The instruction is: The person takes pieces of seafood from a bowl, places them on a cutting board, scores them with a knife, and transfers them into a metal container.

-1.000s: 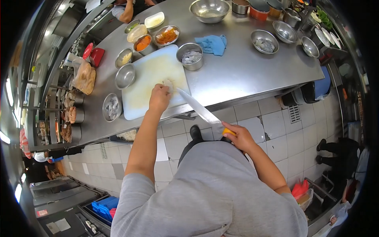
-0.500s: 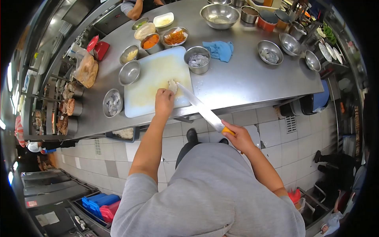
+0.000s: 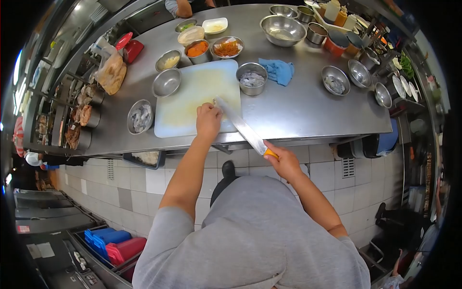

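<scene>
My right hand (image 3: 283, 161) is closed round the yellow handle of a large knife (image 3: 243, 127), whose tip points up and left over the white cutting board (image 3: 183, 108). My left hand (image 3: 209, 118) is on the board with its fingers drawn together, close to the blade's tip. A small pale piece shows at its fingertips, mostly hidden. Right of the board is a steel pot (image 3: 251, 78) of greyish pieces that look like shrimp. At the board's left stand a bowl of similar pieces (image 3: 140, 117) and an empty steel bowl (image 3: 166, 83).
Behind the board are bowls of orange food (image 3: 197, 49), shredded food (image 3: 227, 47) and pale pieces (image 3: 168, 61). A blue cloth (image 3: 277, 71) lies right of the pot. Further off are a large steel bowl (image 3: 283, 31) and a red scale (image 3: 130, 50). Another person's arm (image 3: 183, 8) shows at the top.
The view has shifted, so the table sits further right and higher in the picture. The pale piece, plainer to see before, is now mostly covered by my left hand. The knife stays in my right hand.
</scene>
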Available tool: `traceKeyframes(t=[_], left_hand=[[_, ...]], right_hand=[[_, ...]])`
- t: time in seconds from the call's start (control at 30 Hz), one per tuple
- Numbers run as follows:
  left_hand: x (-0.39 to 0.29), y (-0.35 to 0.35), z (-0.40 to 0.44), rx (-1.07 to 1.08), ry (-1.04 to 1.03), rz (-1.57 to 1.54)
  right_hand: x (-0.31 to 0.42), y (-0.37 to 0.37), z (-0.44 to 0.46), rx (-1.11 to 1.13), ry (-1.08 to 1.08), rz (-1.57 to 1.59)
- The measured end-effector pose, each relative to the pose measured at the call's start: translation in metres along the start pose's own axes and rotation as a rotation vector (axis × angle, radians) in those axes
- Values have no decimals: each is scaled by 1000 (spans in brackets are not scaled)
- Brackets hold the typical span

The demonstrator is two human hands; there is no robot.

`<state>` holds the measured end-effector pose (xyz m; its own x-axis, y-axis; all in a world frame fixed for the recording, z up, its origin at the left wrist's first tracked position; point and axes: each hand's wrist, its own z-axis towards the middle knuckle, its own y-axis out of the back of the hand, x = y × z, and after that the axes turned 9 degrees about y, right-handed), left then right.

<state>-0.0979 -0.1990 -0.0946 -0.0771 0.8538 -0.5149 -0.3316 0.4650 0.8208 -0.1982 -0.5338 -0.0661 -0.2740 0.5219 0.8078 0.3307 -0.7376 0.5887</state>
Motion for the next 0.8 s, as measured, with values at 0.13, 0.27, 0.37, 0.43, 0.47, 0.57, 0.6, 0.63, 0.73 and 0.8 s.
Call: traceKeyframes(t=[0.13,0.27,0.37,0.43,0.47,0.57,0.6,0.63,0.73,0.8], left_hand=[[9,-1,-12,26,31,-31],[12,10,-28,63,43,-50],[13,10,-27,5,-2,-102],[18,3,-19,-44,-68,-227],[19,-2,-15,-49,-63,-229],[24,-20,-2,29,140,-500],[22,-21,1,59,229,-537],[21,-22,3,91,317,-573],[3,0,2,92,386,-311],[13,3,0,113,418,-281]], right_hand=[[1,-1,5,54,-38,-64],[4,-2,5,40,-98,-32],[6,1,6,54,-101,-23],[7,1,6,54,-90,-32],[8,1,7,51,-83,-37],[10,1,8,53,-72,-19],[10,0,8,53,-72,-20],[8,-2,8,59,-68,-23],[-2,-8,7,49,-56,-24],[-4,-9,5,32,-50,-16]])
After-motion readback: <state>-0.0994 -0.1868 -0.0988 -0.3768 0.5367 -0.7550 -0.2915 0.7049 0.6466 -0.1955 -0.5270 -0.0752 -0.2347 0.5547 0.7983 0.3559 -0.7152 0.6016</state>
